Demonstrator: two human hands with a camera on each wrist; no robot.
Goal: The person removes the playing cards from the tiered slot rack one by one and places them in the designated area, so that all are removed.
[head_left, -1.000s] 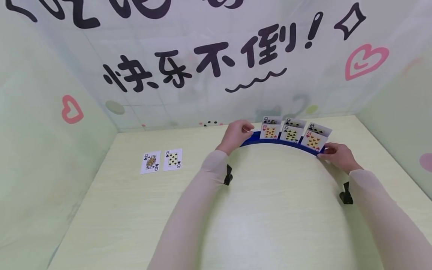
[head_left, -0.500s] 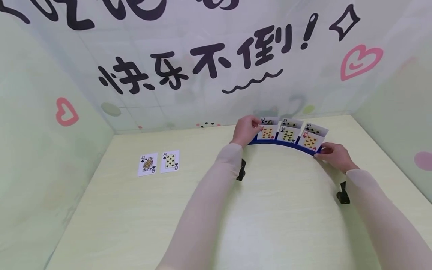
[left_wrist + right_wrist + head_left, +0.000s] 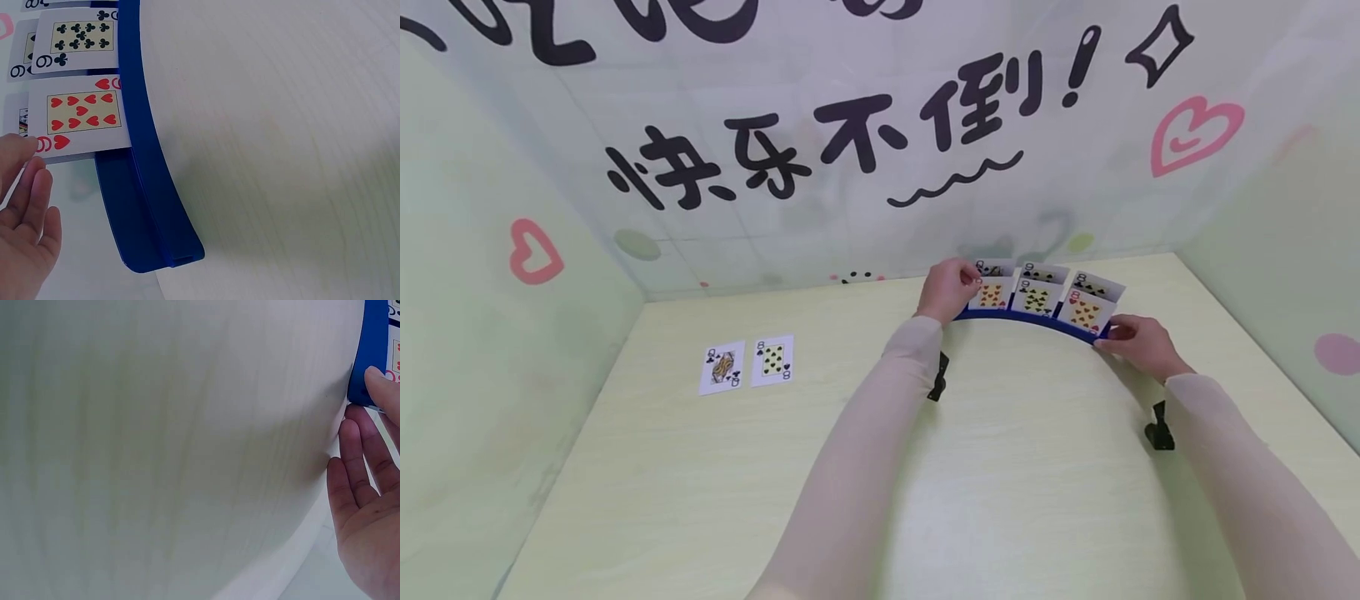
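Observation:
A curved blue card holder (image 3: 1037, 319) stands near the back wall with cards upright in two rows. Its front row shows the nine of hearts (image 3: 81, 112), the nine of clubs (image 3: 78, 37) and the eight of hearts (image 3: 1084, 312). Behind them rise a queen (image 3: 995, 267), a black nine (image 3: 1041, 273) and a black eight (image 3: 1093, 286). My left hand (image 3: 949, 290) pinches the outer top corner of the nine of hearts; the fingers' grip behind it is partly hidden. With thumb in front, my right hand (image 3: 1142, 343) grips the holder's right end (image 3: 360, 387).
Face up on the table (image 3: 850, 433), to the left, lie a queen of clubs (image 3: 722, 367) and an eight of spades (image 3: 772, 361), side by side. A printed backdrop (image 3: 820, 233) rises right behind the holder. Black wrist devices (image 3: 1160, 427) hang under both sleeves.
My left hand has moved right, from the holder's left end to the nine of hearts, and stays there. My right hand keeps its place on the holder. The head view shifts slightly.

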